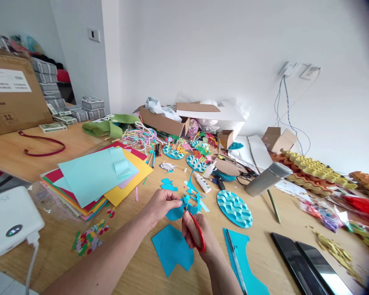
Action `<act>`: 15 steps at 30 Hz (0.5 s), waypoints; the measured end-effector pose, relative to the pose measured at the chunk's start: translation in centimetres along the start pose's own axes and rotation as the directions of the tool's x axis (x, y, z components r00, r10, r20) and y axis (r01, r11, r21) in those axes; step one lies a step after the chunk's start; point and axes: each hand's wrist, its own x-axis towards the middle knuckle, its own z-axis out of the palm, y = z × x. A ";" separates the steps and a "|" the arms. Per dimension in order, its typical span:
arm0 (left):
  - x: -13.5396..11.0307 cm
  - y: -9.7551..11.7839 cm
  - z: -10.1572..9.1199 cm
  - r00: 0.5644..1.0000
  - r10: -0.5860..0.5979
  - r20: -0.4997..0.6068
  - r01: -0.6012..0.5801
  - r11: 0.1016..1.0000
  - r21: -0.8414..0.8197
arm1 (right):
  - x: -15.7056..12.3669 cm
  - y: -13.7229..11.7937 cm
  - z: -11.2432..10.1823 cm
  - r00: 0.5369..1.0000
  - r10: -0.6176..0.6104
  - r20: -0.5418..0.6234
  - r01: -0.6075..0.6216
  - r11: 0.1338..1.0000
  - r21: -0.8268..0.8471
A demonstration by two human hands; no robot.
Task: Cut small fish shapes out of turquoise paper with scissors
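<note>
My left hand (162, 205) pinches a small cut piece of blue paper (190, 202) between thumb and fingers, above the table. Closed around the red-handled scissors (199, 235) is my right hand (198, 233); their blades point away from me and meet the paper's near edge. Whether the blades are apart is too small to tell. Below my hands lies a larger blue sheet (174, 248) with a notched edge. Blue cut-outs (168, 184) rest just beyond my left hand. To the right, a blue offcut (244, 262) has a pen-like tool (235, 258) on top.
Coloured sheets (89, 176) are stacked at left, near a white power bank (14, 221). A wavy-patterned blue disc (234, 209), glue bottle (202, 182) and grey flask (268, 179) stand or lie to the right. Two phones (298, 262) lie at front right; boxes (164, 121) line the wall.
</note>
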 end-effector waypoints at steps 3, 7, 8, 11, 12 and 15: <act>0.0 0.0 0.0 1.000 0.002 0.007 -0.002 1.000 0.012 | 0.0 0.0 0.0 1.000 -0.006 0.014 0.006 1.000 0.004; -0.1 0.1 0.0 1.000 -0.017 0.022 0.017 0.999 0.028 | 0.1 0.1 -0.2 0.999 -0.007 0.052 0.006 1.000 0.006; -0.2 0.1 0.0 1.000 -0.022 0.023 0.021 0.999 0.027 | 0.2 0.1 -0.2 0.998 -0.009 0.062 0.009 1.000 0.000; -0.2 0.3 0.0 0.999 -0.026 0.022 0.025 1.000 0.018 | 0.2 0.2 -0.4 0.996 -0.025 0.080 0.026 1.000 -0.011; -0.2 0.3 0.0 0.999 -0.026 0.020 0.026 1.000 0.016 | 0.2 0.2 -0.4 0.996 -0.029 0.084 0.030 1.000 -0.008; -0.2 0.4 0.0 0.999 -0.033 0.011 0.033 0.999 0.017 | 0.2 0.3 -0.4 0.995 -0.036 0.091 0.035 0.999 0.004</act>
